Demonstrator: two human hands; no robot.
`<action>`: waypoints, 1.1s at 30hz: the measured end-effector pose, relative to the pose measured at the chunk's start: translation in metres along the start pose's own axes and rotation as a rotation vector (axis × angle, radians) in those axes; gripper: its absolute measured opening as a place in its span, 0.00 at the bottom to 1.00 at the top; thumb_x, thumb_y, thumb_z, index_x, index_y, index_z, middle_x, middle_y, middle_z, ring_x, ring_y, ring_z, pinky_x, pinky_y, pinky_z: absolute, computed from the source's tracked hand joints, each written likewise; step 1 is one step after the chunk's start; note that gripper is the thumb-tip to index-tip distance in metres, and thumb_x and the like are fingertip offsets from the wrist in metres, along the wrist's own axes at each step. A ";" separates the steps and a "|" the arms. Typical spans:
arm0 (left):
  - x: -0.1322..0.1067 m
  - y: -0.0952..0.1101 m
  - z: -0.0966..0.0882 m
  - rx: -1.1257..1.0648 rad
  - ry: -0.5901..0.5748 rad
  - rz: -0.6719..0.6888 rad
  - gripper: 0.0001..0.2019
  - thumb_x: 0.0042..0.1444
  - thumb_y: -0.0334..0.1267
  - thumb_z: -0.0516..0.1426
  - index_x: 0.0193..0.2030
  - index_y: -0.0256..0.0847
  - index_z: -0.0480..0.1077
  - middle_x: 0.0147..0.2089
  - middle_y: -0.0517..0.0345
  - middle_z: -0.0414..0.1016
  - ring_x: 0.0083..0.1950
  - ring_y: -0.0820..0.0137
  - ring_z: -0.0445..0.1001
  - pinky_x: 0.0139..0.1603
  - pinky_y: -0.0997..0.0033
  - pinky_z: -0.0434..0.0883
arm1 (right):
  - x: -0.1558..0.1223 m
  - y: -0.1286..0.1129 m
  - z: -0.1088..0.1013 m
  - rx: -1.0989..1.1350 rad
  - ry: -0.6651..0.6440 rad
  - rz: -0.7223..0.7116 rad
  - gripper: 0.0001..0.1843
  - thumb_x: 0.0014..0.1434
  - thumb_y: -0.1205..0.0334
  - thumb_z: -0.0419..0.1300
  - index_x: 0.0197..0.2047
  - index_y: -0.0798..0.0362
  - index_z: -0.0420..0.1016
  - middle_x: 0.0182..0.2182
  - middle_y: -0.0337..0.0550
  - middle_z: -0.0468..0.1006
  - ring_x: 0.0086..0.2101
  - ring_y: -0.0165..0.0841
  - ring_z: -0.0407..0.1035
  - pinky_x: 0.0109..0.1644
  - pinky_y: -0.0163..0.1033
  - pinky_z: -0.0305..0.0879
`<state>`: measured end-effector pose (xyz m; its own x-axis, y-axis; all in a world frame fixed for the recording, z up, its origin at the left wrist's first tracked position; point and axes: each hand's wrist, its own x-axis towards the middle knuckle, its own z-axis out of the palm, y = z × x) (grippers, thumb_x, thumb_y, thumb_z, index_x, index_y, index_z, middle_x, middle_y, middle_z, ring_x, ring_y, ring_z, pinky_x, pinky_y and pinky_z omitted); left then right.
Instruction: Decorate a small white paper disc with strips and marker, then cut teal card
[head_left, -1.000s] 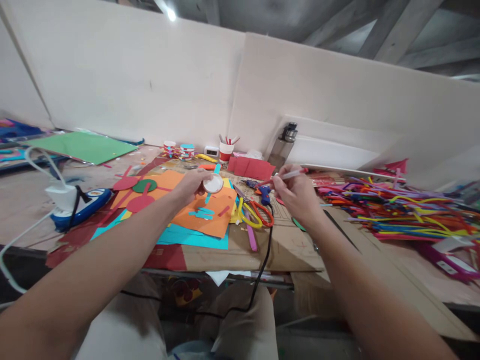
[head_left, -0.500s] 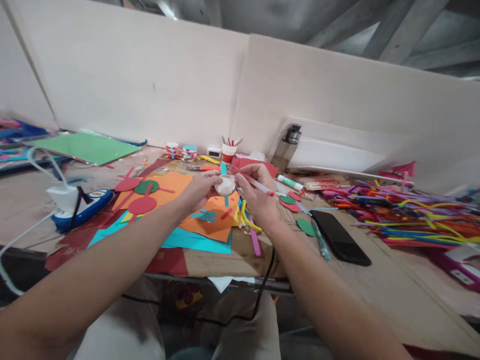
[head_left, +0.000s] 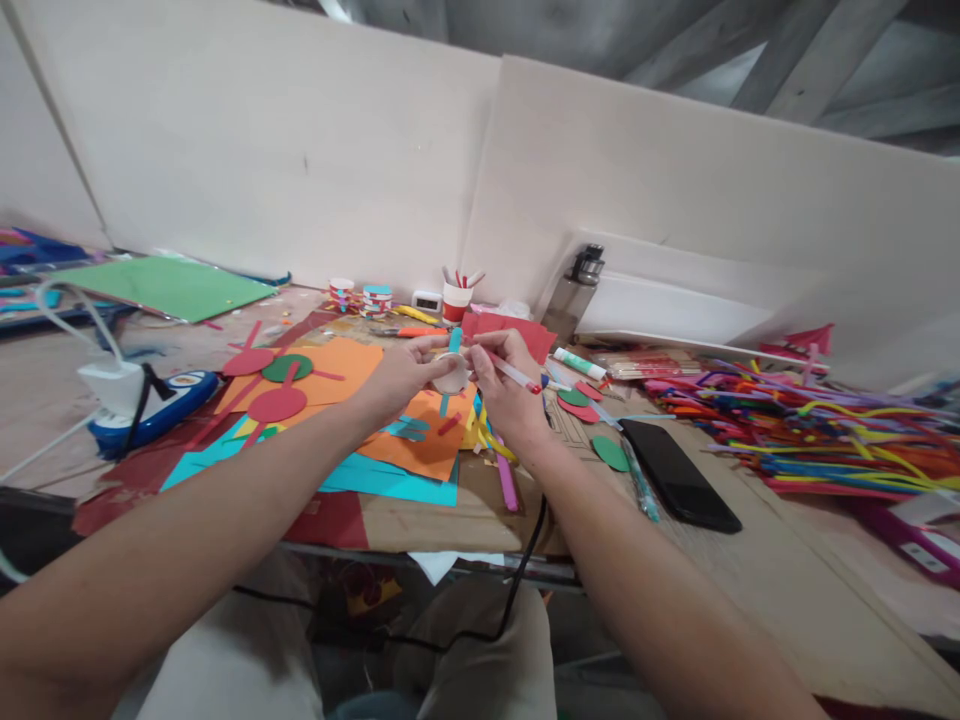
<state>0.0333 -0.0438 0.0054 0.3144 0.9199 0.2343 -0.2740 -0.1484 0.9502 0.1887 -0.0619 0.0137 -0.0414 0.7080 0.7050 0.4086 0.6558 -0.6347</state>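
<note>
My left hand (head_left: 399, 382) is closed on the edge of a small white round cup (head_left: 451, 377), gripping it between thumb and fingers. A blue paper strip (head_left: 456, 341) sticks up behind the cup, and another bit of blue shows below it. In my right hand (head_left: 511, 400) is a pen (head_left: 519, 374) with a clear barrel and a red end, slanting down to the right. My right fingertips are close to the cup's right side; whether they touch it I cannot tell. Beneath the hands lies orange paper (head_left: 420, 455) with blue scraps on it.
To the left are red paper discs (head_left: 277, 404) with strips, and a blue-and-white power strip (head_left: 154, 412). Decorated cups (head_left: 377, 301) and a pen cup (head_left: 457, 301) stand behind. A phone (head_left: 679, 475), a glue stick (head_left: 579, 363) and many pipe cleaners (head_left: 817, 425) lie to the right.
The white cup has tilted in my left hand, so its hollow shows less. The pen has shifted slightly left and down with my right hand. The view has turned a little.
</note>
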 end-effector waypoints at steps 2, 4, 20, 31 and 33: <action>-0.001 0.002 0.002 0.012 -0.010 0.014 0.29 0.46 0.45 0.67 0.55 0.37 0.72 0.41 0.50 0.80 0.38 0.68 0.77 0.40 0.70 0.73 | 0.000 0.001 0.001 -0.015 -0.005 -0.001 0.11 0.63 0.52 0.55 0.41 0.50 0.67 0.33 0.42 0.76 0.34 0.33 0.72 0.37 0.41 0.69; -0.001 0.004 0.003 0.020 -0.013 0.019 0.29 0.45 0.45 0.67 0.55 0.37 0.72 0.40 0.51 0.80 0.38 0.68 0.77 0.40 0.70 0.73 | -0.001 0.002 0.001 -0.016 -0.008 -0.003 0.11 0.63 0.52 0.55 0.42 0.50 0.67 0.33 0.42 0.76 0.34 0.34 0.72 0.37 0.41 0.69; -0.001 0.003 0.002 0.083 -0.020 0.022 0.32 0.47 0.46 0.66 0.59 0.38 0.68 0.39 0.50 0.80 0.37 0.67 0.78 0.39 0.69 0.72 | -0.001 0.000 0.000 -0.023 -0.027 -0.007 0.10 0.63 0.53 0.55 0.41 0.49 0.68 0.34 0.42 0.77 0.33 0.34 0.73 0.36 0.41 0.69; -0.004 0.008 0.005 0.114 0.026 -0.006 0.34 0.46 0.46 0.66 0.60 0.36 0.67 0.38 0.51 0.80 0.36 0.68 0.77 0.39 0.69 0.72 | -0.002 0.001 0.001 -0.023 -0.019 -0.010 0.10 0.63 0.53 0.55 0.41 0.50 0.68 0.33 0.41 0.76 0.32 0.32 0.72 0.35 0.39 0.68; -0.005 0.009 0.006 0.126 0.029 -0.009 0.34 0.46 0.46 0.67 0.59 0.36 0.68 0.35 0.52 0.80 0.34 0.67 0.77 0.38 0.69 0.71 | -0.002 0.000 0.001 -0.029 -0.018 -0.015 0.10 0.63 0.53 0.55 0.41 0.50 0.68 0.33 0.40 0.75 0.32 0.32 0.71 0.34 0.39 0.67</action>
<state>0.0345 -0.0513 0.0136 0.2891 0.9313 0.2217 -0.1546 -0.1832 0.9709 0.1881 -0.0628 0.0122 -0.0638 0.7028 0.7086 0.4339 0.6589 -0.6145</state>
